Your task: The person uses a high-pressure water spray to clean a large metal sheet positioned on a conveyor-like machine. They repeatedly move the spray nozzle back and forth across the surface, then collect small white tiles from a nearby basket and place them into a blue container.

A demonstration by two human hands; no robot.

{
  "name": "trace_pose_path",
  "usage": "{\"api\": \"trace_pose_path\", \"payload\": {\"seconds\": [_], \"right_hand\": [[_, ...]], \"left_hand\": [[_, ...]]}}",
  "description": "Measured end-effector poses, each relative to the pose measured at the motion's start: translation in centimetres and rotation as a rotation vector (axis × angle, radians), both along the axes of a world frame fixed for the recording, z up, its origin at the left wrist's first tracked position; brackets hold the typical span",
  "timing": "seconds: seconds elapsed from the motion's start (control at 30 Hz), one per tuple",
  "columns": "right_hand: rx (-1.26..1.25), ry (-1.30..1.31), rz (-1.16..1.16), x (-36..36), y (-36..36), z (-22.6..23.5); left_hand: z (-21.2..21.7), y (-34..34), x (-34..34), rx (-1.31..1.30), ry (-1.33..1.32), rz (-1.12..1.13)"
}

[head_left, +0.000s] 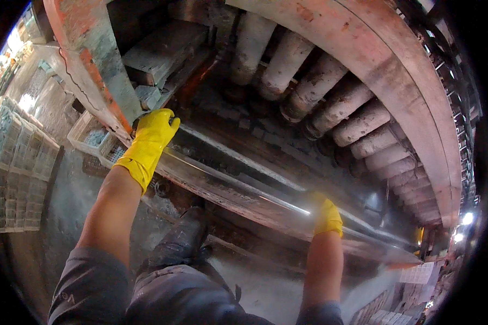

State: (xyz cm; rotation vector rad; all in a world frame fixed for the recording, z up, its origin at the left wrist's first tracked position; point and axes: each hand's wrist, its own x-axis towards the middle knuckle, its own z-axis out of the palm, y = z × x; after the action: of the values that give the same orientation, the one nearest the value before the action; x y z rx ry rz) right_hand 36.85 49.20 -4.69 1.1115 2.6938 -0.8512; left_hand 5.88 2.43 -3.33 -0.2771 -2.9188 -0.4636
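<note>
Long, narrow, shiny metal rail (276, 202): runs slantwise from left of centre to the lower right of the frame, along the near side of a dark machine bed (244, 141). Handling (judged): stiff, probably heavy or fixed; looks wet, so likely slippery under rubber; not fragile. Best hold: two well-spaced points, fingers over the edge.

Left hand in a yellow rubber glove (154, 132): left of centre, just beside the rail's upper-left end; fingers curled, but cannot tell whether around anything.

Right hand in a yellow rubber glove (327, 218): right of centre, at the rail's lower-right stretch. Glare and blur hide the fingertips; grasp or contact cannot be told.

Farther out: row of thick grey cylinders (315, 86), upper right, under a curved pinkish-grey beam (385, 59). Grey-and-orange painted post (89, 49), upper left. Stacked white plastic crates (19, 168), far left. Dark boot (181, 235), lower centre.
</note>
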Motion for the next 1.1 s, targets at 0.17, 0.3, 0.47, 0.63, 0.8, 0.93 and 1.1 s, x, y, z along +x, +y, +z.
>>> {"api": "trace_pose_path", "payload": {"seconds": [0.17, 0.3, 0.47, 0.63, 0.8, 0.93, 1.1], "right_hand": [[-0.042, -0.008, 0.000, -0.2, -0.4, -0.2], [-0.142, -0.052, -0.006, -0.4, -0.7, -0.3], [-0.380, -0.125, -0.044, -1.5, -1.1, -0.6], [-0.529, -0.168, -0.078, -1.5, -1.4, -1.2], [-0.578, -0.178, -0.090, -1.2, -1.9, -1.4], [-0.596, -0.184, -0.101, -0.7, -2.3, -1.5], [-0.631, -0.198, -0.101, -1.1, -3.1, -1.5]], "left_hand": [[-0.1, -0.3, 0.5, -0.020, 0.098, -0.008], [-0.9, -0.3, 0.7, -0.016, 0.094, -0.025], [0.1, -0.7, 1.7, -0.002, 0.035, -0.038], [-1.2, -1.1, 1.9, 0.036, 0.039, -0.047], [-0.9, -1.7, 2.6, 0.024, 0.073, -0.052], [-1.2, -2.0, 2.8, 0.021, 0.120, -0.066], [-1.2, -2.8, 3.3, 0.008, 0.158, -0.067]]}}
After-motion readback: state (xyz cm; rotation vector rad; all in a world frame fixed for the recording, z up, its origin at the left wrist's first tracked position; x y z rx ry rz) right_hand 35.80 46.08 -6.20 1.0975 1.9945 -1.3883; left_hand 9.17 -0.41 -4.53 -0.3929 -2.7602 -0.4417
